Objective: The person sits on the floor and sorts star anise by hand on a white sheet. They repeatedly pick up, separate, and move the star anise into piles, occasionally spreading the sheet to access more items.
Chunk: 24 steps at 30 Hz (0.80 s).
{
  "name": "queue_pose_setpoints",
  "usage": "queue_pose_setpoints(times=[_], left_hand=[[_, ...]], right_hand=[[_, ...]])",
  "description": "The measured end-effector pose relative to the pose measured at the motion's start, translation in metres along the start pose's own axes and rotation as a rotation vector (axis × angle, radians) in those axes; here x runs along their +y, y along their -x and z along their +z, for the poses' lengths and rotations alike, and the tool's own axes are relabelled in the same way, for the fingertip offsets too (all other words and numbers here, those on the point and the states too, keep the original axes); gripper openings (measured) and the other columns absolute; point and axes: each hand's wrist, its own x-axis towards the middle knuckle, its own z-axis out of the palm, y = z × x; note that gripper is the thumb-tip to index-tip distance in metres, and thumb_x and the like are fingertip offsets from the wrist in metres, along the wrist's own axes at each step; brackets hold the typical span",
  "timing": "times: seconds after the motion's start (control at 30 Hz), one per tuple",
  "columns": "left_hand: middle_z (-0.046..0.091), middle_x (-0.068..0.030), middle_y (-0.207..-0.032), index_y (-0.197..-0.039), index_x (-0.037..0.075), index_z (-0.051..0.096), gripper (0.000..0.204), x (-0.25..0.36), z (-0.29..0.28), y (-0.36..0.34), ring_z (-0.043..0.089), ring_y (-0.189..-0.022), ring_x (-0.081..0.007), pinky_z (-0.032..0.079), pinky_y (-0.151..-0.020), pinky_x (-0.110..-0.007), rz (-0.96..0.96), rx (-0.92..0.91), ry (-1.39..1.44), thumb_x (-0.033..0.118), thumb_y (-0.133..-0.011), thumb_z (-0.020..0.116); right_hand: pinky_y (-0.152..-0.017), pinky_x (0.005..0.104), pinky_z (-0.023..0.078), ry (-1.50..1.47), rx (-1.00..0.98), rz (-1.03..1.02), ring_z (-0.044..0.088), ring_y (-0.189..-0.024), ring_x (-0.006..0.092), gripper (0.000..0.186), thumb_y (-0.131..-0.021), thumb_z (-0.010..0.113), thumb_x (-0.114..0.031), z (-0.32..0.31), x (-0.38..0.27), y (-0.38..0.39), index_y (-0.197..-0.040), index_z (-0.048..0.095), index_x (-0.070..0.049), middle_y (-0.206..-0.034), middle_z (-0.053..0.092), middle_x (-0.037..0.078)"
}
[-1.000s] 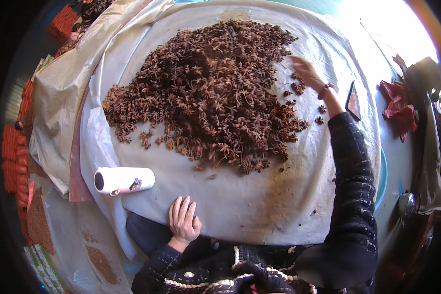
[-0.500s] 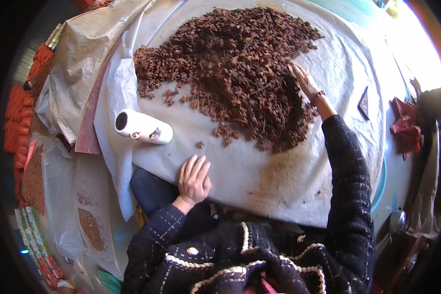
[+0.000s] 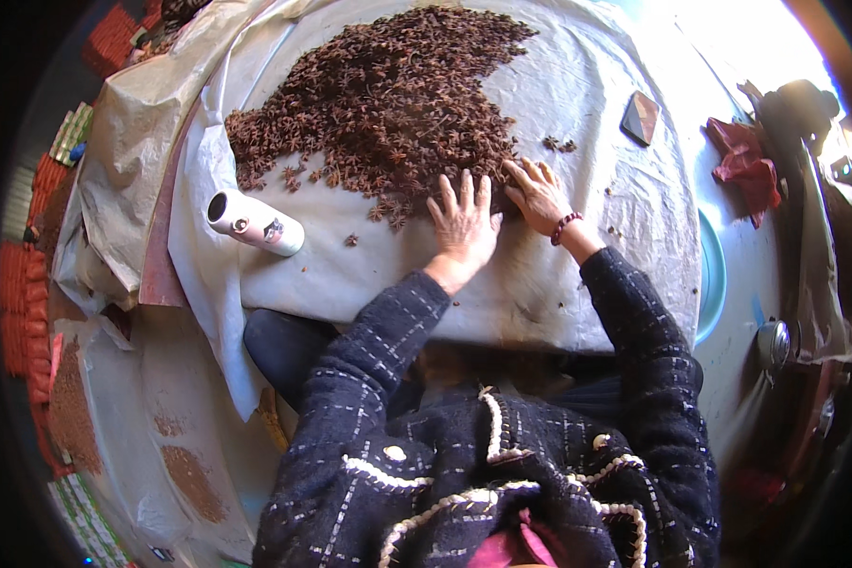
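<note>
A broad heap of dark brown star anise (image 3: 388, 104) lies spread over a pale plastic sheet (image 3: 369, 289). At the heap's near edge, my left hand (image 3: 466, 225) rests with its fingers spread, the tips touching the pods. My right hand (image 3: 542, 201), a beaded bracelet at its wrist, lies just right of it against the same edge, fingers stretched out. Neither hand grips anything. A white bottle-shaped flask (image 3: 256, 224) leans on the sheet to the left of my hands. One loose star anise (image 3: 351, 240) sits between the flask and my left hand.
A dark flat rectangular object (image 3: 640, 118) lies on the sheet's right side, with a few stray pods (image 3: 559, 145) nearer the heap. Beyond the right edge are a light-blue basin (image 3: 713, 275) and a dark red cloth (image 3: 746, 170). Red net sacks (image 3: 24, 303) line the far left.
My left hand has moved forward and right to the heap's near edge. My right hand has come in from the heap's right side. The heap's right part has been pushed inward.
</note>
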Motion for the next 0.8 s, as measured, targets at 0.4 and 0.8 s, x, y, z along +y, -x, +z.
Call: queue_pose_setpoints(times=[0.4, 0.8], left_hand=[[0.056, -0.0151, -0.129, -0.120, 0.007, 0.063, 0.032, 0.054, -0.001, 0.067, 0.050, -0.120, -0.0351, 0.039, -0.101, -0.045, 0.577, 0.126, 0.212, 0.015, -0.091, 0.056], [0.067, -0.0114, -0.078, -0.075, 0.009, 0.068, 0.023, 0.058, 0.023, -0.040, 0.064, -0.076, -0.0286, 0.053, -0.069, -0.042, 0.334, 0.005, -0.201, 0.027, -0.085, 0.058]], right_hand=[[-0.091, 0.0392, 0.048, -0.100, 0.173, -0.071, 0.056, -0.105, 0.0335, 0.029, -0.079, 0.058, 0.001, -0.051, 0.032, 0.147, -0.106, 0.066, -0.008, -0.115, 0.061, 0.014], [-0.075, 0.0412, 0.050, -0.214, 0.215, 0.190, 0.062, -0.084, 0.0368, 0.021, -0.091, 0.058, -0.015, -0.058, 0.050, 0.148, -0.107, 0.064, -0.003, -0.099, 0.062, 0.016]])
